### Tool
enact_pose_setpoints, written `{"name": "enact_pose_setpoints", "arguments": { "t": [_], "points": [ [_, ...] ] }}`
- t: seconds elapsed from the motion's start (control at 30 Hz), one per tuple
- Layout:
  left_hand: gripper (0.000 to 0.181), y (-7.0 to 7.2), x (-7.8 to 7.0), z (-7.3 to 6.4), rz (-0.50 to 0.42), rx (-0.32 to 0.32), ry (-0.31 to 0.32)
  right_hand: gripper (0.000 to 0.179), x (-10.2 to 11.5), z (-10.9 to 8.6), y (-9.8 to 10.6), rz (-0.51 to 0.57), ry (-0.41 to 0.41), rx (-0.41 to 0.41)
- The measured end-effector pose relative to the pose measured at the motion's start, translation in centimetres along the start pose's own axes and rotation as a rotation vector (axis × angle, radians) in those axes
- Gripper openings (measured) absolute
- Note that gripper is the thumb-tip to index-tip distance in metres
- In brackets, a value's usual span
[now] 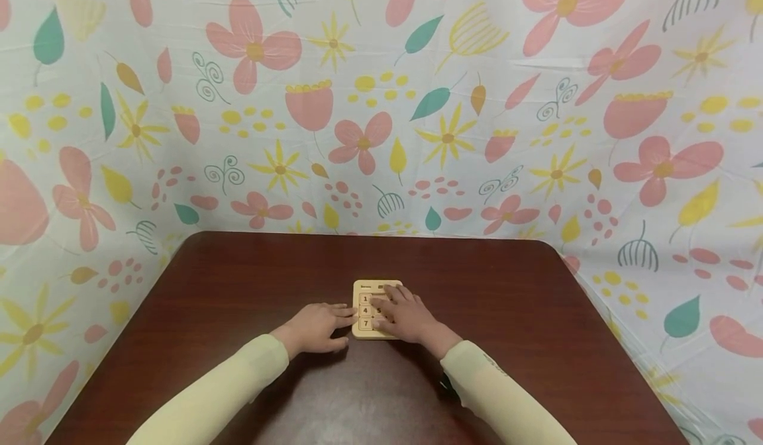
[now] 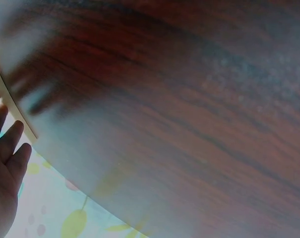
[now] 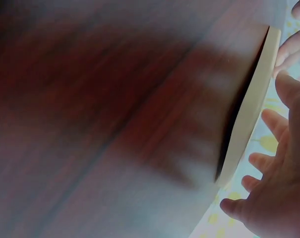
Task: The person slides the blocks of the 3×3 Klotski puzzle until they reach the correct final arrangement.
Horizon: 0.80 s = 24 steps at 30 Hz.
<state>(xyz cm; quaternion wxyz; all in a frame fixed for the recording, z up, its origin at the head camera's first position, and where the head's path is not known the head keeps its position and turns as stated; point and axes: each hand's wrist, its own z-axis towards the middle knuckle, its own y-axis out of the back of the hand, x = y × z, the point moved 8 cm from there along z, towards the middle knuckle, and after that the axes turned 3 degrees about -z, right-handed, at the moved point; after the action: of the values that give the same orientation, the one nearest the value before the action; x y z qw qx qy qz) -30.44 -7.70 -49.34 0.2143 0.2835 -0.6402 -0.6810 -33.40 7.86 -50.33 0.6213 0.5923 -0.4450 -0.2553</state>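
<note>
A pale wooden number puzzle board (image 1: 356,331) lies flat on the dark table; tiles marked 1, 4, 5 and 7 show, while the right side is covered. My right hand (image 1: 411,316) rests over that covered side, its fingers spread across the tiles. At the board's left edge, my left hand (image 1: 318,328) reaches in with fairly straight fingers, the tips at the rim. In the right wrist view the board (image 3: 251,106) is seen edge-on beside the right hand (image 3: 281,183). Only a strip of board (image 2: 11,104) shows near the left hand (image 2: 3,173) in the left wrist view.
The reddish-brown wooden table (image 1: 268,266) has rounded far corners and a glossy patch in front. A white cloth (image 1: 381,193) printed with flowers and leaves hangs behind the table and along both sides.
</note>
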Motion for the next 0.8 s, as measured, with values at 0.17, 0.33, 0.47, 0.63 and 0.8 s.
{"name": "enact_pose_setpoints", "arguments": {
  "t": [0.17,0.33,0.47,0.63,0.8],
  "points": [
    [0.052,-0.1,0.0,0.0,-0.006,0.002,0.007,0.056,-1.0,-0.6,0.3,-0.016,-0.02,-0.035],
    [0.052,-0.2,0.0,0.0,-0.01,0.009,0.009,0.055,-2.1,-1.6,0.8,-0.003,-0.024,-0.076],
    [0.052,-0.3,0.0,0.0,-0.001,0.013,0.014,0.055,-2.9,-2.2,1.1,0.02,-0.024,-0.096],
    [0.052,-0.1,-0.1,-0.1,0.0,0.018,0.012,0.054,-3.9,-2.6,1.0,-0.003,-0.037,-0.095],
    [0.052,0.1,-0.2,-0.1,-0.002,0.027,0.016,0.053,-4.4,-2.8,1.1,-0.013,-0.037,-0.099]
  ]
}}
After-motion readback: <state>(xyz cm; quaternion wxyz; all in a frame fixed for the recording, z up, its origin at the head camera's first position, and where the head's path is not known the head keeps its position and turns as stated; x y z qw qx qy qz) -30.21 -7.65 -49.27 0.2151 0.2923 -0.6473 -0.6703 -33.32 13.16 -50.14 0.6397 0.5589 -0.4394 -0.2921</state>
